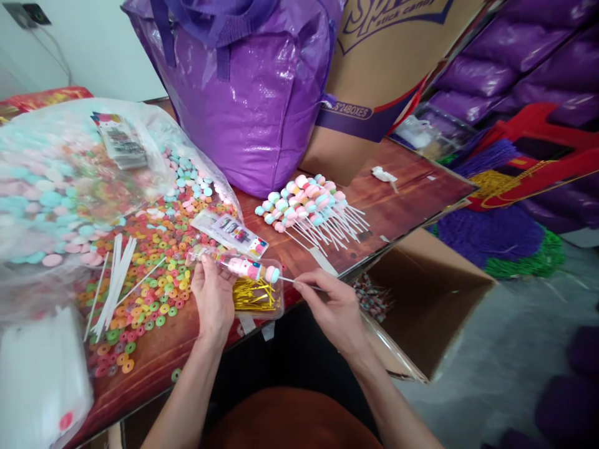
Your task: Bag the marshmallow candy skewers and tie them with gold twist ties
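My left hand is closed on a small clear printed candy bag, its thumb and fingers pinching the bag's far-left part. A candy stick threaded with pastel candies is partly inside the bag, its end candies showing at the bag's right-hand mouth. My right hand pinches the white stick of that candy between thumb and fingers. Below the bag, gold twist ties lie in a clear tray. A stack of flat printed bags rests just behind.
Finished candy sticks lie heaped behind my hands. Loose ring candies, white sticks and a large bag of pastel candies cover the left side. A purple bag stands at the back; an open carton stands below the table's right edge.
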Available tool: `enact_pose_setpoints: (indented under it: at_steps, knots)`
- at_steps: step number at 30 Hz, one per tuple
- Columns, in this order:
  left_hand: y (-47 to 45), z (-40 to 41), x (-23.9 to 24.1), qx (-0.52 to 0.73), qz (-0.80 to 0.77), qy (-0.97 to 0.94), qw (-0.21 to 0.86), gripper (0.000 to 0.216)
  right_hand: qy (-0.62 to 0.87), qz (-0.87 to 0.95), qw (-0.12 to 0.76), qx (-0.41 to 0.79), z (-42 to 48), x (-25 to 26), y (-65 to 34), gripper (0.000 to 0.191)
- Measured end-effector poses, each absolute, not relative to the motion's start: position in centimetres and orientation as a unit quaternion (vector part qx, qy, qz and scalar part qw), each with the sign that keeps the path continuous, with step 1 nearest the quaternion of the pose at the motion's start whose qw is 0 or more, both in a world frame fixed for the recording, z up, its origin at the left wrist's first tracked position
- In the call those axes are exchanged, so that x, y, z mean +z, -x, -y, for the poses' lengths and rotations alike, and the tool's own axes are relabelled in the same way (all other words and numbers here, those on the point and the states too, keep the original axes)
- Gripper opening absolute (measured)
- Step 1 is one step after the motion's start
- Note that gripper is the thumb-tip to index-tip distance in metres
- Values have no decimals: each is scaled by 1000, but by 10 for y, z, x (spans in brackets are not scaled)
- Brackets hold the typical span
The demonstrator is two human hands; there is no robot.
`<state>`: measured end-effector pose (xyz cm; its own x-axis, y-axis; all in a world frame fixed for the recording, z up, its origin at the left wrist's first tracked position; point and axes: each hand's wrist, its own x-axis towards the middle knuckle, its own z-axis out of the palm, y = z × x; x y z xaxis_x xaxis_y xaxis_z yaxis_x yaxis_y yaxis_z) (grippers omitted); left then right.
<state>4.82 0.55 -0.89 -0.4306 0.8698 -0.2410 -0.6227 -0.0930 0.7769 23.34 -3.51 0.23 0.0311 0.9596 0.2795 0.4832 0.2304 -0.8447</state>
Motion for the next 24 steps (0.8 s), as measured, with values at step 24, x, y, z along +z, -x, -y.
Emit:
enact_pose_setpoints:
  at_steps: [24]
  knots:
    - [-57,3,-1,682,-399,-145,595,29,527,639,455,326,44,5,-173,24]
